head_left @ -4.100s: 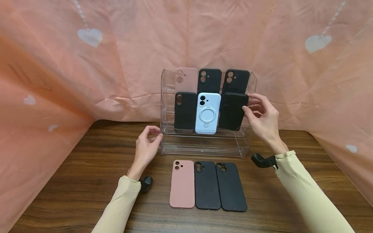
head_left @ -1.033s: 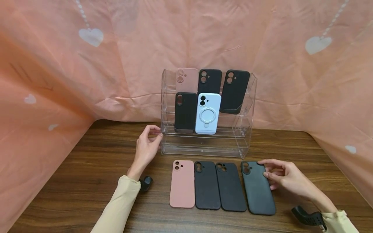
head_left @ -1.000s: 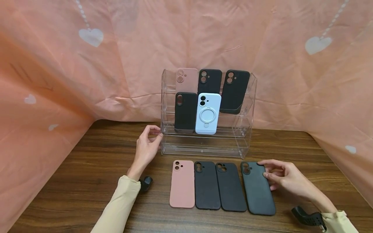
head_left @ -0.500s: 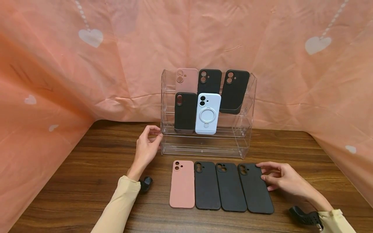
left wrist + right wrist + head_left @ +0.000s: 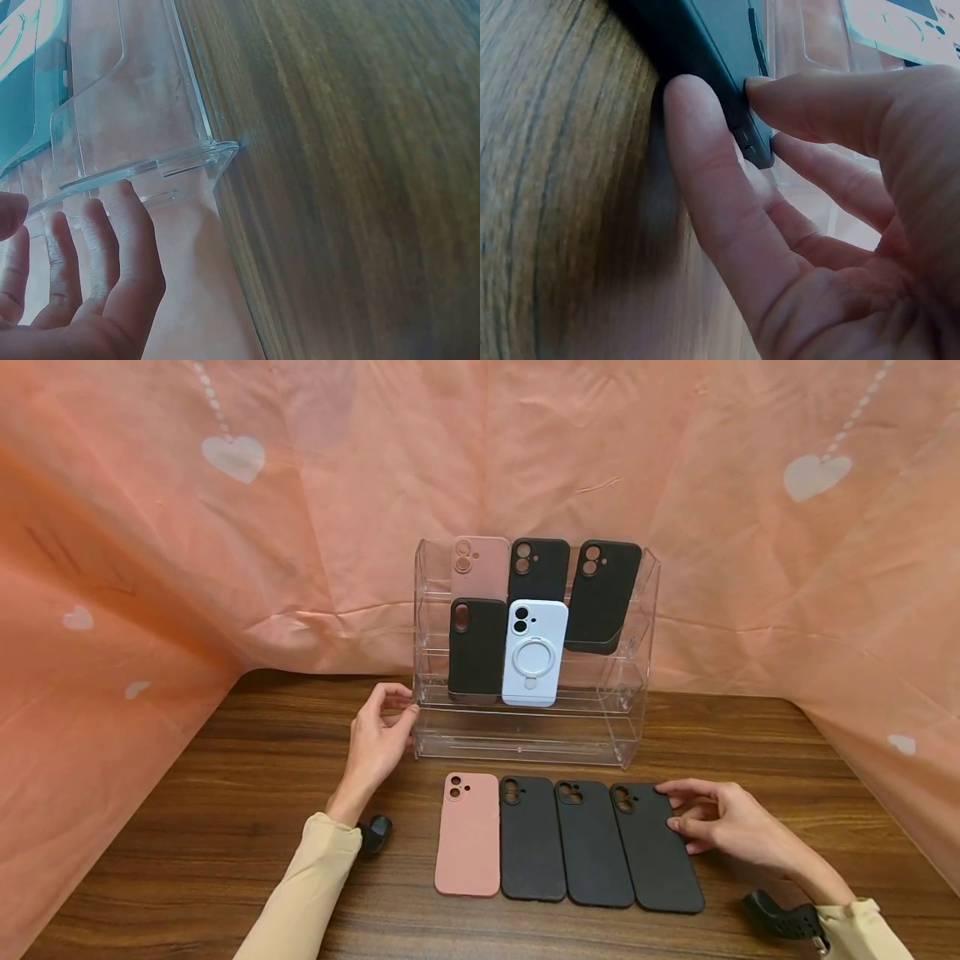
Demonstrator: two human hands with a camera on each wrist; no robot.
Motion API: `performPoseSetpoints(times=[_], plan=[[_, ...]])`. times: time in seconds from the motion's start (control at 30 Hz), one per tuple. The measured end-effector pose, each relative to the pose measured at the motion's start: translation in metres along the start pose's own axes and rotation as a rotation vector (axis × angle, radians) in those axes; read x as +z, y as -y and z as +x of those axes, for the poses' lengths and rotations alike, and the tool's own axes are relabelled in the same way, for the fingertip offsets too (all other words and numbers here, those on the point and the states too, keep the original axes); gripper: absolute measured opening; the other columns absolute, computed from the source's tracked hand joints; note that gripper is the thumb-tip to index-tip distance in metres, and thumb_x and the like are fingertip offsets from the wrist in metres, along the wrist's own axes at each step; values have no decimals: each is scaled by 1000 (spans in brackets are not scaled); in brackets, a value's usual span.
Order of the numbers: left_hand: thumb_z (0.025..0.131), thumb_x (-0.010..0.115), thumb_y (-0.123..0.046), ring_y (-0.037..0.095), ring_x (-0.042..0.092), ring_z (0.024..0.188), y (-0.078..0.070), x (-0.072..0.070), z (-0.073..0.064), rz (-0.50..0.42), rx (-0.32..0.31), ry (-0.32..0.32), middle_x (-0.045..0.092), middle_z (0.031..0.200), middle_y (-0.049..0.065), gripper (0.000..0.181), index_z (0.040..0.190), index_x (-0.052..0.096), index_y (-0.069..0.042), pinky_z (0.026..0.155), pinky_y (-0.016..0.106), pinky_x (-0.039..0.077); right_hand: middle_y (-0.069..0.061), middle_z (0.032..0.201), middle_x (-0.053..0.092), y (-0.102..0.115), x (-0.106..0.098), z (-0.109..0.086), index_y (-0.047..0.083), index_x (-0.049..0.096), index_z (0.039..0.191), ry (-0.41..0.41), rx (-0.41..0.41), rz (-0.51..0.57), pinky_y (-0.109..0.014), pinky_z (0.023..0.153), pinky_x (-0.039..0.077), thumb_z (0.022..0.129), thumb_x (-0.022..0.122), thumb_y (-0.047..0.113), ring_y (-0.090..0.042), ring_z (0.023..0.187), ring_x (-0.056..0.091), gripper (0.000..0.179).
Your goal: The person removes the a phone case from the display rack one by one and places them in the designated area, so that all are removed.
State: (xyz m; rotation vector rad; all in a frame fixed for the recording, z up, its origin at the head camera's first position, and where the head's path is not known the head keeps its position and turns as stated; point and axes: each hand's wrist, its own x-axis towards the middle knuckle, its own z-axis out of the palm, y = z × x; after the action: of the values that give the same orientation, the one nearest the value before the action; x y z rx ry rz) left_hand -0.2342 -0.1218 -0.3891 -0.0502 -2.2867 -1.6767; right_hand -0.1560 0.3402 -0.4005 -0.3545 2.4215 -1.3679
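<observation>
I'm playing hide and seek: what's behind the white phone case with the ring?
A black case. Its top shows above the white case; its lower part is covered, so I can't see it.

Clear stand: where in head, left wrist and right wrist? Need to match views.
Head: clear stand, centre, slightly right.
Left wrist: clear stand, upper left, cut off by the frame.
Right wrist: clear stand, upper right, partly hidden.
Shared landmark: wooden table, lower part in head, right side in left wrist, left side in right wrist.
</observation>
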Motion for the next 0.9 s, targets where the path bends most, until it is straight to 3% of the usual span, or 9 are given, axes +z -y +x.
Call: performPoseSetpoints(times=[0.23, 0.37, 0.53, 0.67, 0.9], plan=[[96, 67, -10, 37, 76, 91, 2, 0, 0, -9, 4, 2, 70, 112, 18, 21, 116, 62, -10, 58, 22, 59, -28, 125, 58, 1, 3, 1, -7, 50, 143, -39, 35, -39, -35, 68, 65, 97, 69, 12, -6, 91, 70, 54], [96, 67, -10, 38, 76, 92, 3, 0, 0, -14, 2, -1, 70, 112, 17, 21, 116, 63, -10, 58, 24, 60, -21, 118, 67, 5, 4, 1, -1, 58, 138, -134, 22, -143, -32, 64, 64, 98, 69, 15, -7, 84, 70, 44], [96, 67, -10, 39, 76, 93, 1, 1, 1, -14, 5, -4, 70, 110, 17, 21, 116, 63, -10, 59, 29, 62, -15, 105, 74, 13, 2, 2, 3, 65, 130, -309, -89, -295, -28, 60, 62, 99, 67, 11, -7, 74, 71, 33], [96, 67, -10, 40, 75, 93, 0, 1, 1, -14, 0, -1, 70, 110, 17, 21, 116, 63, -9, 59, 31, 63, -16, 106, 73, 19, 1, 4, 4, 66, 128, -414, -202, -332, -28, 58, 62, 97, 69, 6, -6, 74, 71, 32], [96, 67, -11, 36, 76, 92, -1, 0, 0, -13, -16, -2, 70, 111, 16, 21, 116, 63, -9, 64, 42, 65, 17, 97, 69, 35, -2, 14, 8, 69, 124, -550, -317, -316, -23, 58, 59, 91, 73, -1, -5, 70, 71, 35]])
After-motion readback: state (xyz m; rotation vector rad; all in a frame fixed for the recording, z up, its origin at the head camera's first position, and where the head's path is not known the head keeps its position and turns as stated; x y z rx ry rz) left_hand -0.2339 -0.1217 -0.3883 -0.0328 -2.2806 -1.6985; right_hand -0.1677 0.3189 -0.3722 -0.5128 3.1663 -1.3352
